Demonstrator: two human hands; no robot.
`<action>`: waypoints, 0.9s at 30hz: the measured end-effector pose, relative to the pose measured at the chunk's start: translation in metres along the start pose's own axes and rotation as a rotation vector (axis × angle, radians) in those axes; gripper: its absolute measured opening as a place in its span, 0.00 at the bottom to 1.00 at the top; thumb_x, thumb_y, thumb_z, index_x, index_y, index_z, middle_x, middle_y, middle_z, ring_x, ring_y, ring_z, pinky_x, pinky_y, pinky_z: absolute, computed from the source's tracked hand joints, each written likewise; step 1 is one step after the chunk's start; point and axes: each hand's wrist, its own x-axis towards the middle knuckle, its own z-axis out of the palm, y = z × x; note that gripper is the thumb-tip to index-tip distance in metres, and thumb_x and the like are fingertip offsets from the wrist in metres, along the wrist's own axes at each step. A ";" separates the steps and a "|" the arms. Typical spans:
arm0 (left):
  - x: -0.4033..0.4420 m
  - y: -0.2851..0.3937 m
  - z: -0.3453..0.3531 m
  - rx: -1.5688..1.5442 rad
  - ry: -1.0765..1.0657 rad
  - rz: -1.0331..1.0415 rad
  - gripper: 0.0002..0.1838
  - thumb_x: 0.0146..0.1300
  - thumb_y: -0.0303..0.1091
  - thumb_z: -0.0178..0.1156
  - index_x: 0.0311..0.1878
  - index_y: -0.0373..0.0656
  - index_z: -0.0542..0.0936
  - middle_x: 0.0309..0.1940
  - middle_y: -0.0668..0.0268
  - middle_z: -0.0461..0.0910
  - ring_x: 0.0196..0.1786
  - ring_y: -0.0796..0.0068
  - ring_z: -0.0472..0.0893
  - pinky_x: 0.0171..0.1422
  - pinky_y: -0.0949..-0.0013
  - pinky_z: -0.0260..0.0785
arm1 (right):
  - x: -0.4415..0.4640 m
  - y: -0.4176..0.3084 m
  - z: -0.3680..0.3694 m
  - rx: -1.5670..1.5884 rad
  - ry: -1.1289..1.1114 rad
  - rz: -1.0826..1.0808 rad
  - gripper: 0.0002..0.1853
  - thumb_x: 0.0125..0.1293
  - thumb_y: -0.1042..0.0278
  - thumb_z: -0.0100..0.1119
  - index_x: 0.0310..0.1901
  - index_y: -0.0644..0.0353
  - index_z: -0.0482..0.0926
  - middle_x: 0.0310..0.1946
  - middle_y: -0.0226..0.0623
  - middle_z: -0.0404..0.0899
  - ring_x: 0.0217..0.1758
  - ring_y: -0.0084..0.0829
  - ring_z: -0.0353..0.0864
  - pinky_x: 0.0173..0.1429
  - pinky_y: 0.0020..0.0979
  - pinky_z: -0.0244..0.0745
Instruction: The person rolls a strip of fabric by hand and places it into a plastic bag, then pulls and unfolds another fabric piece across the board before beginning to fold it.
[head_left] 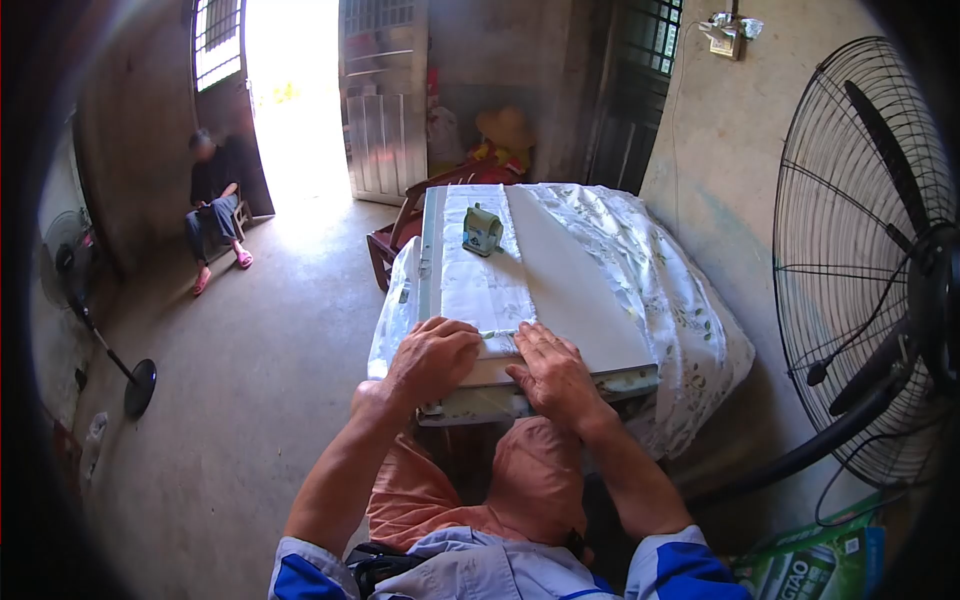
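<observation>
The cloth strip (475, 285) is white with faint grey print, the packet (482, 231) pale green with dark green marks, and the board (585, 290) plain off-white. White too is the tablecloth (690, 330), patterned with green leaves, while the wearer's trousers (535, 465) are salmon pink and the shirt (490, 570) pale grey with bright blue sleeve panels. The large fan (870, 230) is black, the seated person's slippers (244, 258) are pink, and the bag (815, 560) at lower right is green with white lettering.
</observation>
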 end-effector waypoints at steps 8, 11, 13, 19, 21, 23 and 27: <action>-0.022 0.019 -0.014 -0.018 -0.023 0.046 0.21 0.59 0.41 0.76 0.55 0.48 0.87 0.55 0.65 0.87 0.61 0.59 0.83 0.69 0.53 0.73 | -0.022 -0.012 -0.029 0.068 -0.006 -0.037 0.26 0.70 0.64 0.68 0.68 0.62 0.79 0.73 0.44 0.76 0.78 0.45 0.71 0.79 0.48 0.61; -0.029 0.020 -0.014 -0.011 0.000 0.067 0.21 0.58 0.40 0.77 0.55 0.47 0.87 0.56 0.65 0.87 0.62 0.59 0.83 0.69 0.53 0.73 | -0.023 -0.012 -0.037 0.122 -0.004 -0.046 0.22 0.70 0.69 0.65 0.65 0.60 0.81 0.69 0.44 0.78 0.76 0.43 0.73 0.76 0.49 0.63; -0.030 0.019 -0.013 0.001 0.013 0.080 0.21 0.58 0.38 0.76 0.54 0.47 0.87 0.56 0.65 0.87 0.62 0.59 0.83 0.69 0.53 0.73 | -0.022 -0.013 -0.039 0.141 0.019 -0.046 0.20 0.71 0.70 0.63 0.63 0.61 0.82 0.66 0.44 0.79 0.73 0.43 0.75 0.74 0.49 0.65; -0.025 0.017 -0.017 -0.049 0.018 0.096 0.15 0.61 0.34 0.73 0.51 0.45 0.87 0.54 0.63 0.88 0.57 0.57 0.85 0.66 0.53 0.76 | -0.018 -0.013 -0.037 0.139 0.111 -0.035 0.18 0.72 0.71 0.61 0.61 0.62 0.82 0.59 0.43 0.81 0.64 0.46 0.79 0.69 0.46 0.69; -0.021 0.015 -0.018 -0.073 0.013 0.077 0.14 0.62 0.33 0.72 0.51 0.44 0.87 0.52 0.62 0.88 0.56 0.56 0.86 0.65 0.54 0.76 | -0.016 -0.011 -0.035 0.139 0.131 -0.020 0.17 0.73 0.70 0.61 0.61 0.62 0.82 0.57 0.44 0.81 0.62 0.47 0.80 0.68 0.46 0.70; -0.018 0.014 -0.019 -0.098 0.016 0.047 0.13 0.64 0.33 0.71 0.51 0.44 0.87 0.49 0.61 0.88 0.55 0.56 0.86 0.63 0.54 0.77 | -0.012 -0.010 -0.037 0.149 0.129 -0.002 0.17 0.74 0.70 0.61 0.61 0.62 0.81 0.56 0.44 0.82 0.61 0.47 0.80 0.67 0.46 0.70; -0.014 0.014 -0.019 -0.141 0.041 -0.033 0.12 0.68 0.34 0.69 0.52 0.42 0.87 0.44 0.58 0.87 0.53 0.53 0.85 0.61 0.53 0.76 | -0.004 -0.004 -0.035 0.159 0.133 0.026 0.17 0.74 0.69 0.60 0.62 0.62 0.81 0.54 0.45 0.83 0.60 0.47 0.80 0.65 0.46 0.71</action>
